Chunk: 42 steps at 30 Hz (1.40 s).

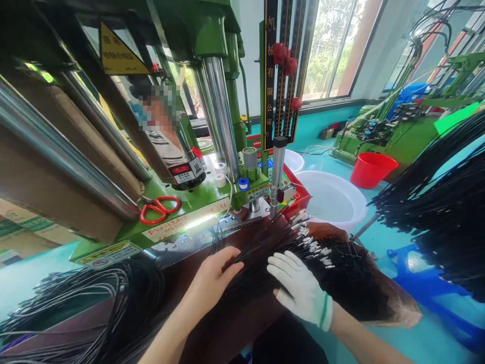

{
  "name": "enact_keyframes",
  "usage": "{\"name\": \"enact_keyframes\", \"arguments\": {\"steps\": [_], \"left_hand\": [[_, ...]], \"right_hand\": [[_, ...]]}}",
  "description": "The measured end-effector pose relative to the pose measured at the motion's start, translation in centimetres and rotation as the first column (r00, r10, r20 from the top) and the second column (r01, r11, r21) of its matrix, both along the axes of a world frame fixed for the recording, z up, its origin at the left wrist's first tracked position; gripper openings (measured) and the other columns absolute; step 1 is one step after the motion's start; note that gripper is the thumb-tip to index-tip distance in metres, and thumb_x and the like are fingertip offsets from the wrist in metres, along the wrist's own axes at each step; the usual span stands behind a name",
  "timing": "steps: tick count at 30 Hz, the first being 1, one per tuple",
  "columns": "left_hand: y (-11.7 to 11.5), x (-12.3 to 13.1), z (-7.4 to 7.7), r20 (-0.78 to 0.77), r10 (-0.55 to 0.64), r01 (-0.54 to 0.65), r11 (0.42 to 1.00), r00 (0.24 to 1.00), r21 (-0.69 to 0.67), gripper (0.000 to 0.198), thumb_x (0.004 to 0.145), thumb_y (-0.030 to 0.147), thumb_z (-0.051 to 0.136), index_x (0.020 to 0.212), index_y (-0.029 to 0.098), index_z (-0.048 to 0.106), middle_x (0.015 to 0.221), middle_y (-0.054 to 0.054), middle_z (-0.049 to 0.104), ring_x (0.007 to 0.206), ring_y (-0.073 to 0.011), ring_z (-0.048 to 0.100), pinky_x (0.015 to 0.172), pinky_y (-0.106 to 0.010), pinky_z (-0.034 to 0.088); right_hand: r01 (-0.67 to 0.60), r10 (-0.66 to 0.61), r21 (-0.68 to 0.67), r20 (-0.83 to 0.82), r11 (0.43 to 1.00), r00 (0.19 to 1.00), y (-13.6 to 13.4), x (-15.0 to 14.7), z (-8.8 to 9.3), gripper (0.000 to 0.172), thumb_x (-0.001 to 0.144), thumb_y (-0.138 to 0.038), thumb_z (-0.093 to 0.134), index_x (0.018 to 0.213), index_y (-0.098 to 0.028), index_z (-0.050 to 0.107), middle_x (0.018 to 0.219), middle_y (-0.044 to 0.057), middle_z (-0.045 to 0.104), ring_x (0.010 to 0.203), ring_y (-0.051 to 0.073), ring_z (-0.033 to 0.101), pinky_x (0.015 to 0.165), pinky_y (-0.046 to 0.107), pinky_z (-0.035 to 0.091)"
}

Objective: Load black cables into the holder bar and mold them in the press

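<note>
My left hand [214, 278] is bare and sits over a bundle of thin black cables [261, 245]. Its fingers curve, with a gap between thumb and forefinger, and the cables run right by the fingertips. My right hand [297, 288] wears a white glove with a green cuff. Flat and stretched out, it rests over the cables, palm down; one bare fingertip shows. Beyond it, silvery-white cable ends [314, 246] lie in a row. More black cables [125, 283] are looped at the left.
Behind my hands stands a green press machine [189, 202] with red-handled scissors [159, 210] and a blue tape roll [243, 184] on it. A white tub [333, 197] and a red bucket [373, 169] stand on the floor. Black cables [439, 202] hang at the right beside a blue stool [428, 278].
</note>
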<state>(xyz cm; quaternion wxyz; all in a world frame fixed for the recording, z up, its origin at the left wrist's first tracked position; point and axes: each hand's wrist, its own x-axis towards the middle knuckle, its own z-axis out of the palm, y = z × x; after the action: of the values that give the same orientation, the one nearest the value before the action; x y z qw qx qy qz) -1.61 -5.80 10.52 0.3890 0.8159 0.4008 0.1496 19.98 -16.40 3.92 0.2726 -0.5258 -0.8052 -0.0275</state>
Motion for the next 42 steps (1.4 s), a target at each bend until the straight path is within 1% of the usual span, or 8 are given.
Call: {"name": "enact_keyframes", "arguments": {"steps": [3, 5, 9, 12, 19, 26, 35, 42], "left_hand": [[-1.0, -0.2, 0.1, 0.029, 0.01, -0.01, 1.0, 1.0, -0.002, 0.03, 0.082, 0.041, 0.044, 0.091, 0.014, 0.055, 0.077, -0.001, 0.053, 0.071, -0.0112, 0.046, 0.067, -0.021, 0.035], [-1.3, -0.1, -0.3, 0.053, 0.025, -0.026, 1.0, 0.998, 0.01, 0.03, 0.082, 0.041, 0.044, 0.09, 0.014, 0.054, 0.078, -0.002, 0.053, 0.072, -0.0116, 0.046, 0.068, -0.022, 0.036], [-1.4, 0.1, -1.2, 0.067, -0.008, 0.006, 1.0, 0.998, 0.027, 0.029, 0.083, 0.041, 0.044, 0.088, 0.014, 0.055, 0.081, -0.002, 0.053, 0.075, -0.0118, 0.045, 0.07, -0.022, 0.035], [-1.4, 0.1, -1.9, 0.074, 0.027, -0.026, 1.0, 0.997, -0.013, 0.034, 0.081, 0.045, 0.045, 0.09, 0.013, 0.054, 0.082, -0.003, 0.052, 0.075, -0.0121, 0.045, 0.07, -0.023, 0.035], [-1.3, 0.4, -2.4, 0.128, 0.085, -0.05, 0.966, 0.988, -0.252, 0.045, 0.077, 0.056, 0.043, 0.082, 0.011, 0.043, 0.066, -0.001, 0.039, 0.057, -0.0083, 0.039, 0.051, -0.02, 0.032], [-1.3, 0.5, -3.1, 0.142, 0.065, -0.03, 0.973, 0.988, -0.231, 0.051, 0.08, 0.06, 0.037, 0.086, 0.01, 0.045, 0.067, -0.002, 0.042, 0.058, -0.0082, 0.044, 0.051, -0.02, 0.034], [-1.8, 0.3, -2.8, 0.056, 0.003, 0.006, 0.989, 0.998, -0.148, 0.045, 0.084, 0.055, 0.032, 0.084, 0.012, 0.043, 0.073, -0.004, 0.056, 0.062, -0.0102, 0.054, 0.059, -0.022, 0.04], [-2.3, 0.5, -6.5, 0.073, 0.04, -0.036, 0.997, 0.997, -0.063, 0.049, 0.084, 0.055, 0.034, 0.097, 0.011, 0.048, 0.067, -0.003, 0.057, 0.047, -0.0077, 0.047, 0.049, -0.02, 0.04]], "right_hand": [[-0.04, 0.032, -0.026, -0.249, 0.999, 0.968, 0.0, -0.6, 0.9, 0.038, 0.075, -0.015, 0.05, 0.112, -0.016, 0.052, 0.117, 0.005, 0.051, 0.116, 0.017, 0.04, 0.102, 0.037, 0.03], [-0.145, 0.032, -0.14, -0.6, 0.98, 0.8, 0.3, -1.5, 1.3, 0.038, 0.077, -0.016, 0.051, 0.115, -0.017, 0.05, 0.122, 0.007, 0.047, 0.117, 0.017, 0.041, 0.101, 0.035, 0.033], [-0.445, -0.083, 0.001, -0.982, 0.895, -0.169, 2.2, -3.3, 1.9, 0.043, 0.083, -0.027, 0.052, 0.124, -0.022, 0.041, 0.114, 0.009, 0.052, 0.104, 0.021, 0.052, 0.092, 0.042, 0.04], [-0.29, -0.116, 0.025, -0.882, 0.957, -0.457, 3.6, -3.5, 2.5, 0.047, 0.078, -0.025, 0.058, 0.123, -0.022, 0.043, 0.09, 0.005, 0.058, 0.078, 0.016, 0.058, 0.068, 0.032, 0.047], [-0.281, -0.213, -0.091, -0.87, 0.955, -0.444, 3.4, -2.6, 3.2, 0.026, 0.069, -0.024, 0.066, 0.09, -0.015, 0.054, 0.072, 0.002, 0.051, 0.059, 0.009, 0.049, 0.047, 0.02, 0.038], [-0.042, -0.145, -0.14, -0.968, 0.989, -0.205, 3.9, -2.0, 3.0, 0.024, 0.067, -0.028, 0.069, 0.084, -0.012, 0.063, 0.076, 0.004, 0.055, 0.063, 0.01, 0.054, 0.06, 0.024, 0.046], [0.082, -0.027, -0.103, -0.769, 0.991, -0.639, 3.8, -0.3, 2.9, 0.024, 0.052, -0.015, 0.077, 0.07, -0.013, 0.06, 0.069, -0.001, 0.055, 0.061, 0.011, 0.055, 0.058, 0.028, 0.05], [-0.109, -0.015, 0.05, -0.851, 0.993, -0.525, 2.9, 1.3, 0.4, 0.029, 0.066, -0.024, 0.07, 0.092, -0.018, 0.06, 0.086, 0.002, 0.057, 0.073, 0.013, 0.057, 0.068, 0.03, 0.049]]}}
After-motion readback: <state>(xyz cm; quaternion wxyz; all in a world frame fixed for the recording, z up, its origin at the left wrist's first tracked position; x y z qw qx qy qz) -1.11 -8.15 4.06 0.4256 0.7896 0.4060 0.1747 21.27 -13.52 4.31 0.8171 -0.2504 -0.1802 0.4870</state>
